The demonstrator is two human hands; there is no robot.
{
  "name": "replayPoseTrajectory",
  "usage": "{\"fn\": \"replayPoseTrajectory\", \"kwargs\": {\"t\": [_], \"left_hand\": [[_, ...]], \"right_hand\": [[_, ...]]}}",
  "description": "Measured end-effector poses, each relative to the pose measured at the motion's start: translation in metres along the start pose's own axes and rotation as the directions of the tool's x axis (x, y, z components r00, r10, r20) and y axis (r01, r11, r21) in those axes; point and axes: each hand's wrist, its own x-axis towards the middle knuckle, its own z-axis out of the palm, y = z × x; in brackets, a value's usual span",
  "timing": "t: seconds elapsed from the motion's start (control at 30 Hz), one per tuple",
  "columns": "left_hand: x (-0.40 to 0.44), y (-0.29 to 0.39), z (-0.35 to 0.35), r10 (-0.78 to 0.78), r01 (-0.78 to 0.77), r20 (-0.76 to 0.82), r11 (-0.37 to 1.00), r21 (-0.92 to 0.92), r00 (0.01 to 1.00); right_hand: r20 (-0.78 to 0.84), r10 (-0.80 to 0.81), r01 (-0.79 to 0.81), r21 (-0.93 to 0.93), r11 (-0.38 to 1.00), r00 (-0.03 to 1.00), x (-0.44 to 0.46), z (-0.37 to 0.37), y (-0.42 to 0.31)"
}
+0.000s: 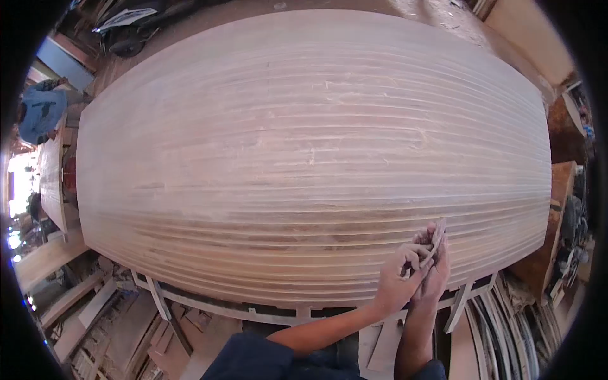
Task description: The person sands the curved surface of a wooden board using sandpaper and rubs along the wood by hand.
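Observation:
A large pale wooden panel (pixel 304 139) with long parallel grooves fills the middle of the view, its surface dusty and whitish, browner along the near side. Over its near right part, my left hand (pixel 403 269) and my right hand (pixel 437 275) are close together. Between them is a thin, dusty grey-brown piece (pixel 436 244), bent or folded, which both hands hold by its sides. What it is made of cannot be made out. Dust coats the fingers.
Wooden supports (pixel 158 296) stand under the panel's near edge. Wood offcuts (pixel 95 307) lie at the lower left, curved strips (pixel 506 323) at the lower right. Another person (pixel 43 113) is at the far left. A motorbike (pixel 130 28) is at the upper left.

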Motion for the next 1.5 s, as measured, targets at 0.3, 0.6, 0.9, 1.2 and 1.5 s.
{"fn": "replayPoseTrajectory", "kwargs": {"t": [0.3,0.6,0.9,1.2,1.5], "left_hand": [[0.033,0.064,-0.157,0.204,-0.289,0.284,-0.006,0.957,0.937],[-0.02,0.191,-0.404,0.502,0.08,0.1,-0.325,0.942,0.859],[-0.023,0.22,-0.419,0.633,0.119,0.124,-0.328,0.937,0.764],[-0.018,0.223,-0.418,0.643,0.074,0.159,-0.32,0.944,0.75],[-0.026,0.238,-0.434,0.63,-0.139,0.207,-0.156,0.978,0.748]], "right_hand": [[0.931,0.031,0.927,-0.366,0.08,0.365,0.065,0.069,0.006],[0.95,0.307,0.993,0.082,-0.079,-0.054,0.109,0.07,0.006],[0.931,0.163,0.943,0.309,0.12,-0.326,0.018,0.195,0.219],[0.861,0.507,0.999,0.014,0.051,-0.038,0.063,0.142,0.096],[0.903,0.412,0.992,0.093,0.086,-0.12,-0.033,0.238,0.246]]}}
